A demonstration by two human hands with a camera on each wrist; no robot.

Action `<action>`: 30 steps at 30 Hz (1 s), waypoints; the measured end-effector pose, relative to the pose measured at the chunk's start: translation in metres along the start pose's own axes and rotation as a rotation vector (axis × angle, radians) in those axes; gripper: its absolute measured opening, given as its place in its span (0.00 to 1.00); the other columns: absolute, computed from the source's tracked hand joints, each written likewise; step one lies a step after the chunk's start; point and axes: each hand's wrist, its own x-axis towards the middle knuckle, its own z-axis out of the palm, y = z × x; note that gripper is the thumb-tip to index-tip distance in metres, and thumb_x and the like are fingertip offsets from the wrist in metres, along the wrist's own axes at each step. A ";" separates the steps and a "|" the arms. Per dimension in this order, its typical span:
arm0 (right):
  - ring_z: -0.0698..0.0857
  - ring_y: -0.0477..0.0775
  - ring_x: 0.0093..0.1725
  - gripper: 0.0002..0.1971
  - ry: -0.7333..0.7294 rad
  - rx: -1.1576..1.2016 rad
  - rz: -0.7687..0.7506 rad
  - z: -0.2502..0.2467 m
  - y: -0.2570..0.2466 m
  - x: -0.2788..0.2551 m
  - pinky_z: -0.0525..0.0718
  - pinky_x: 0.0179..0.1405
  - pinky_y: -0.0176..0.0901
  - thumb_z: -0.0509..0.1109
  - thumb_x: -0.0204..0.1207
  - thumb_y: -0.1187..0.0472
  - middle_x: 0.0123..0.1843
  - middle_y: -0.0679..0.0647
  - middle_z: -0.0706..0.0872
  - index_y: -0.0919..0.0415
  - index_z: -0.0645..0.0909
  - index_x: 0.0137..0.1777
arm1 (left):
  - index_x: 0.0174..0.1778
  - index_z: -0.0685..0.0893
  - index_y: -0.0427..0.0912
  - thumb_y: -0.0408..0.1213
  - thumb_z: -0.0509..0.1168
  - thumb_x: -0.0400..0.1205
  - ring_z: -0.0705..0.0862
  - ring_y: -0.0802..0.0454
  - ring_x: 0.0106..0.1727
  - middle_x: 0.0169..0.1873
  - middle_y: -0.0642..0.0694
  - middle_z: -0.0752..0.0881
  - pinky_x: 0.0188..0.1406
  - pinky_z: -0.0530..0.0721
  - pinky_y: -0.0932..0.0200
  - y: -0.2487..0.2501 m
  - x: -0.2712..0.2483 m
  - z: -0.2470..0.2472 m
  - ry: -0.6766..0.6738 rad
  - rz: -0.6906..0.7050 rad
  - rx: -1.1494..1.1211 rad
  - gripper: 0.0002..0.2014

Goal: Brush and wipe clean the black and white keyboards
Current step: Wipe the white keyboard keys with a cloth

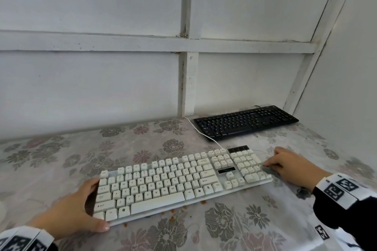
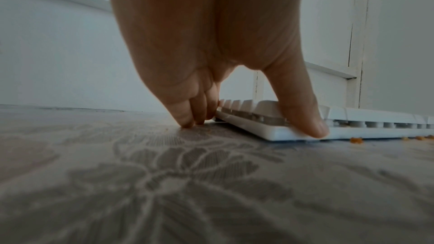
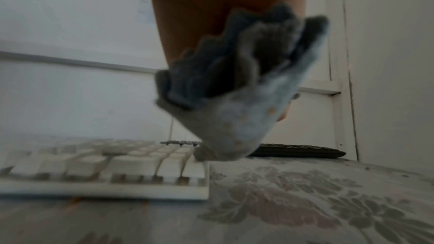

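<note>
The white keyboard [image 1: 181, 181] lies slanted across the flowered tablecloth [image 1: 61, 155]. My left hand [image 1: 81, 208] grips its left end, thumb on the front corner [image 2: 305, 118], fingers [image 2: 187, 116] curled at the side edge of the white keyboard [image 2: 352, 129]. My right hand [image 1: 289, 166] holds a bunched grey cloth [image 3: 237, 103] and presses it against the right end of the white keyboard [image 3: 105, 173], by the number pad. The black keyboard [image 1: 245, 121] sits behind, near the wall, also seen low in the right wrist view as a dark strip [image 3: 298, 150].
Orange crumbs [image 1: 173, 217] lie on the tablecloth along the white keyboard's front edge, seen also as crumbs [image 2: 357, 140]. A white cable [image 1: 204, 134] runs from the white keyboard past the black one. White panelled walls [image 1: 102, 77] close the back and right.
</note>
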 end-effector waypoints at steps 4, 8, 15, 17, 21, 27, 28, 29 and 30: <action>0.72 0.38 0.38 0.14 0.064 0.026 0.011 -0.009 -0.007 0.004 0.68 0.31 0.30 0.62 0.82 0.49 0.42 0.41 0.68 0.45 0.84 0.62 | 0.77 0.52 0.57 0.73 0.73 0.28 0.73 0.59 0.63 0.72 0.56 0.70 0.69 0.70 0.57 0.000 0.000 0.000 -0.006 -0.017 0.012 0.76; 0.72 0.39 0.41 0.14 0.034 0.089 -0.131 0.002 -0.040 0.009 0.69 0.34 0.30 0.61 0.82 0.48 0.44 0.43 0.71 0.42 0.83 0.62 | 0.77 0.52 0.57 0.73 0.74 0.28 0.73 0.59 0.62 0.73 0.56 0.70 0.65 0.70 0.59 0.001 0.000 -0.001 -0.008 -0.021 0.008 0.77; 0.73 0.40 0.37 0.18 0.012 0.031 -0.026 0.007 -0.007 0.008 0.67 0.30 0.31 0.63 0.74 0.40 0.41 0.43 0.69 0.46 0.87 0.55 | 0.77 0.51 0.59 0.73 0.74 0.30 0.72 0.60 0.63 0.74 0.57 0.69 0.68 0.70 0.58 -0.002 0.002 -0.001 -0.003 -0.022 0.028 0.75; 0.74 0.41 0.37 0.15 0.016 -0.020 0.039 0.004 0.010 0.008 0.67 0.31 0.31 0.65 0.78 0.45 0.40 0.43 0.69 0.49 0.88 0.54 | 0.77 0.51 0.58 0.73 0.74 0.31 0.72 0.59 0.64 0.75 0.57 0.68 0.67 0.70 0.58 -0.003 0.002 -0.001 -0.006 -0.025 0.035 0.75; 0.74 0.40 0.40 0.12 0.093 0.071 0.019 0.003 0.009 0.012 0.68 0.35 0.31 0.64 0.81 0.52 0.42 0.42 0.71 0.45 0.85 0.61 | 0.77 0.52 0.58 0.73 0.74 0.30 0.73 0.59 0.65 0.74 0.57 0.69 0.68 0.70 0.58 -0.002 0.002 -0.001 -0.005 -0.018 0.027 0.75; 0.77 0.44 0.41 0.13 0.028 0.073 0.031 0.010 -0.005 0.014 0.70 0.36 0.30 0.64 0.81 0.50 0.43 0.45 0.72 0.48 0.87 0.58 | 0.77 0.50 0.59 0.73 0.74 0.32 0.73 0.55 0.70 0.74 0.57 0.69 0.71 0.69 0.56 -0.005 0.004 0.000 -0.007 -0.036 0.049 0.74; 0.76 0.44 0.39 0.13 0.030 0.033 0.073 0.008 -0.005 0.014 0.68 0.32 0.29 0.64 0.81 0.50 0.43 0.45 0.73 0.51 0.88 0.57 | 0.77 0.50 0.59 0.73 0.75 0.33 0.73 0.55 0.70 0.73 0.56 0.70 0.71 0.69 0.56 -0.006 0.005 0.001 -0.004 -0.041 0.056 0.74; 0.76 0.44 0.38 0.14 0.035 0.004 0.098 0.005 -0.010 0.015 0.66 0.29 0.28 0.64 0.81 0.50 0.45 0.47 0.75 0.53 0.88 0.55 | 0.77 0.49 0.58 0.72 0.76 0.35 0.73 0.55 0.70 0.73 0.57 0.70 0.71 0.70 0.56 -0.008 0.006 0.001 -0.001 -0.047 0.063 0.73; 0.76 0.44 0.38 0.14 0.045 0.009 0.098 0.002 -0.019 0.015 0.65 0.28 0.28 0.63 0.81 0.50 0.47 0.47 0.76 0.53 0.88 0.55 | 0.78 0.49 0.58 0.71 0.77 0.37 0.73 0.55 0.69 0.73 0.57 0.70 0.70 0.70 0.56 -0.008 0.006 0.001 0.002 -0.049 0.067 0.72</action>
